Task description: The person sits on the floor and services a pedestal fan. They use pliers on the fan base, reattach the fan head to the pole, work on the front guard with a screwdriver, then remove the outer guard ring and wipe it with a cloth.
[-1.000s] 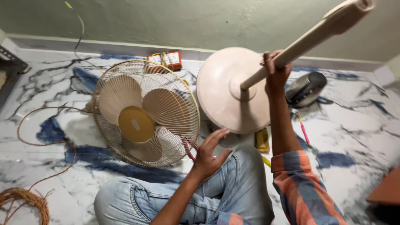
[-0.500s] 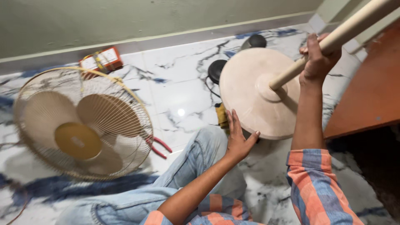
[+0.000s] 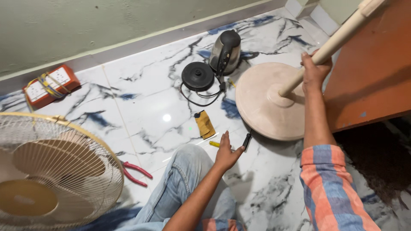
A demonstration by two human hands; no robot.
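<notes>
Where fan pole [image 3: 338, 40] leaves frame, right hand [image 3: 315, 70] grips it.

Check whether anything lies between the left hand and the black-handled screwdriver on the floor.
Nothing visible does. The left hand hovers open right beside the screwdriver, fingertips nearly at its handle. The right hand grips the fan pole, away from that gap.

My right hand [image 3: 315, 68] is on the fan stand's pole [image 3: 329, 45], its round base [image 3: 267, 102] right of the kettle [image 3: 224, 52]. The screwdriver [image 3: 231, 143] lies by my left hand [image 3: 227, 154]; the fan cage [image 3: 51, 171] sits far left, pliers [image 3: 136, 173] beside it.
</notes>
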